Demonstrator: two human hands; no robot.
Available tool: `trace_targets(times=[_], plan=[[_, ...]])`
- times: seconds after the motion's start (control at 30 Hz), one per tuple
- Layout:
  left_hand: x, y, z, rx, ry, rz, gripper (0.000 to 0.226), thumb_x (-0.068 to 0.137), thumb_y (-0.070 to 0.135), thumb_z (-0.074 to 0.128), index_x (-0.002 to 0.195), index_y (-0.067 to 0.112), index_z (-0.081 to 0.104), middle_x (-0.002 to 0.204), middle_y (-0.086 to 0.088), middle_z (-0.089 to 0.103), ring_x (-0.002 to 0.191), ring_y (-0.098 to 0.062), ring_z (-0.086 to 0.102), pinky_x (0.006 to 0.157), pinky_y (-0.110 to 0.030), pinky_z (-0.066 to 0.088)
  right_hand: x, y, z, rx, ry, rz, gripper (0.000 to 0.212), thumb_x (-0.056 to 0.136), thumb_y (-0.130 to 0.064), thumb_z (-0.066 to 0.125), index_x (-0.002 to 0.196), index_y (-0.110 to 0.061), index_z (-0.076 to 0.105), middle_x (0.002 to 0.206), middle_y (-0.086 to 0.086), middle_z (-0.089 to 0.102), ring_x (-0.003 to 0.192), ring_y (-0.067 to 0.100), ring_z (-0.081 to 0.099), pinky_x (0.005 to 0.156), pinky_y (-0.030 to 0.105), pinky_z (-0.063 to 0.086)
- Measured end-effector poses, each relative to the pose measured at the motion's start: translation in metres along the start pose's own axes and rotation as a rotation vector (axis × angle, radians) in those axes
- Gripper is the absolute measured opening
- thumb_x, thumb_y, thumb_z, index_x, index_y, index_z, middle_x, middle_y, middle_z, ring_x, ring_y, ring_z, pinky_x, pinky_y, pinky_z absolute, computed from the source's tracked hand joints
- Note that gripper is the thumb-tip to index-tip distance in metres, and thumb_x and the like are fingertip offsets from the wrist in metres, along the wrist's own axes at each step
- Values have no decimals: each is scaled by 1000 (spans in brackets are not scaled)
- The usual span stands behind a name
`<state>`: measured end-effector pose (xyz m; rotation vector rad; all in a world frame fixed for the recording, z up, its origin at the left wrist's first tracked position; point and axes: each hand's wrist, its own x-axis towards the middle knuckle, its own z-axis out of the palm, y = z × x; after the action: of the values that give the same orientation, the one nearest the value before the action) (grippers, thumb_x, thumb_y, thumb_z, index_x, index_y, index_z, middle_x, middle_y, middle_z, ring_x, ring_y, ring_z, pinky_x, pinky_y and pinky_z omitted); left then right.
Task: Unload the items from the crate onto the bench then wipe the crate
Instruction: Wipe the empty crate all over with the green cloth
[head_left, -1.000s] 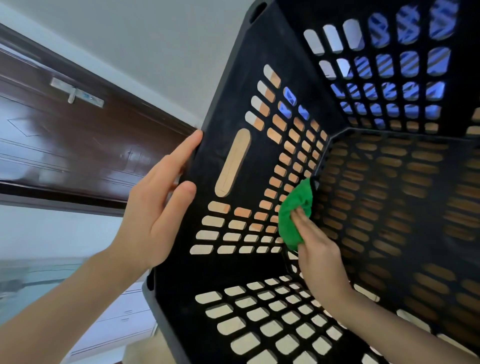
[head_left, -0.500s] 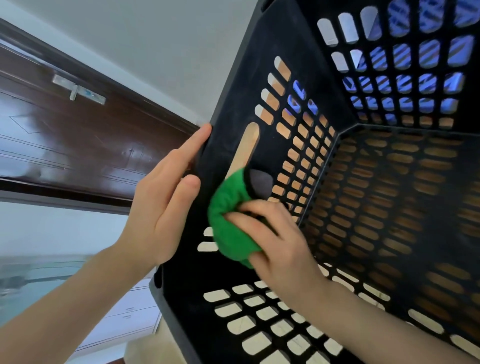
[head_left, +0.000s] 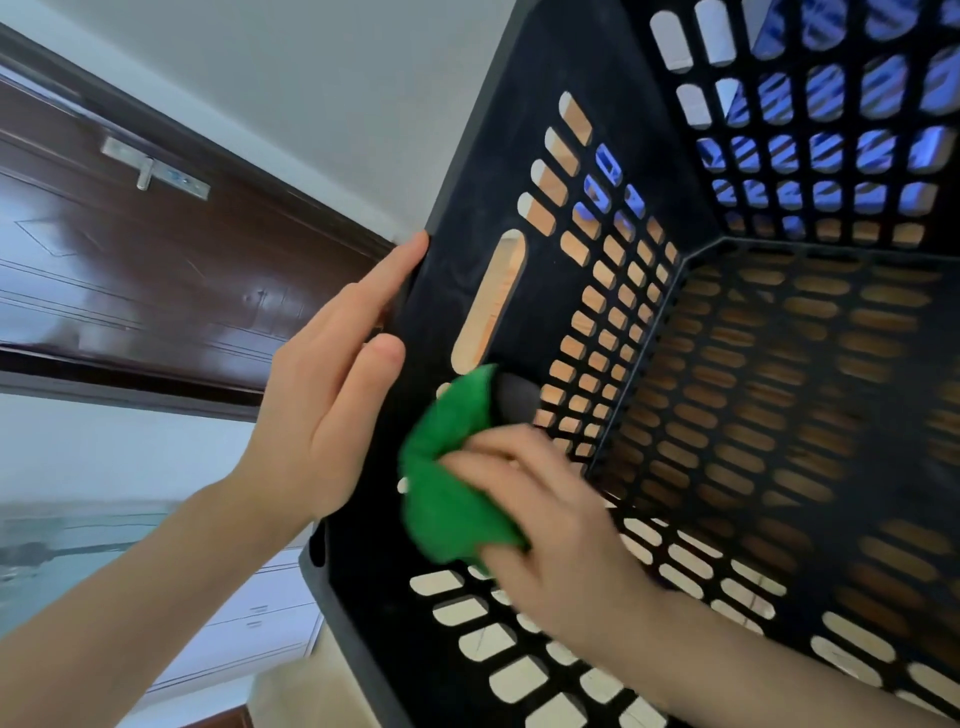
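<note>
A white wall (head_left: 311, 78) and a dark brown door (head_left: 156, 270) lie left of the black slotted crate (head_left: 483, 197), which is tipped with its mouth toward the wearer, nothing inside. The left hand (head_left: 322, 384), fingers straight, braces the crate's left rim from outside. The right hand (head_left: 561, 525) grips a bunched green cloth (head_left: 447, 478) against the crate's left inner wall, just below the long handle slot (head_left: 488, 301).

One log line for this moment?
stage: wipe | left hand: braces crate rim | right hand: grips green cloth on side wall
</note>
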<state>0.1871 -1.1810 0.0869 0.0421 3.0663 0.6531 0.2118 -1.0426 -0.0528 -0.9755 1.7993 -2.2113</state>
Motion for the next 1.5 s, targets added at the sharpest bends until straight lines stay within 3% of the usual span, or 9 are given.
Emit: trace_targets(times=[0.2,0.4,0.57,0.83,1.03,1.13,1.2,1.33,1.5], plan=[[-1,0,1,3,2,-4,53,101,26,30,152,13,33,143,-1,53,131,-24,50,106,-46,41,6,17,-9,-118,-184,-247,35,81,5,68,114,-7,68,108,8,61,94,23,54,86,27,46],[-1,0,2,7,-7,-24,53,101,26,29,153,18,32,148,5,49,137,-21,45,110,-45,39,-40,90,-52,-413,-465,128,51,84,1,62,129,-22,58,123,-5,57,116,7,45,103,30,42],[-1,0,2,20,-9,-43,54,100,29,29,153,20,32,144,5,53,133,-23,50,107,-46,41,-30,63,-41,-186,-395,205,46,86,4,58,127,-16,61,118,-5,59,111,7,50,99,27,41],[0,2,0,36,-11,-40,54,100,29,30,153,21,32,143,2,54,127,-24,54,102,-54,42,13,-20,-9,96,-199,-234,39,82,4,57,118,-8,67,110,8,62,98,26,55,89,34,47],[-2,3,1,43,-7,-68,54,98,28,30,153,28,32,140,6,56,122,-23,56,102,-48,45,-34,67,-45,-325,-500,183,49,89,-4,55,134,-23,52,126,-8,54,117,7,43,103,25,37],[-1,3,1,45,-6,-64,54,98,28,30,153,28,32,143,8,54,129,-21,53,104,-45,44,-41,86,-53,-358,-564,245,48,92,-11,54,137,-27,50,126,-11,50,118,4,38,104,23,34],[-1,2,1,44,-4,-69,55,98,29,30,152,28,33,142,6,54,128,-22,53,103,-49,44,-38,81,-49,-383,-463,199,44,88,-18,62,130,-31,56,123,-12,47,115,6,38,102,24,36],[-2,2,1,34,4,-67,54,98,29,31,152,28,33,144,7,53,131,-22,51,105,-49,42,-27,69,-40,-266,-14,291,34,74,-20,78,103,-38,70,129,-11,35,125,7,30,102,21,26],[-3,1,1,45,4,-56,53,99,31,31,152,29,33,140,11,56,127,-19,54,103,-36,44,-35,67,-23,-76,-147,609,54,76,-28,77,107,-49,38,116,-27,35,106,-1,48,77,10,42]])
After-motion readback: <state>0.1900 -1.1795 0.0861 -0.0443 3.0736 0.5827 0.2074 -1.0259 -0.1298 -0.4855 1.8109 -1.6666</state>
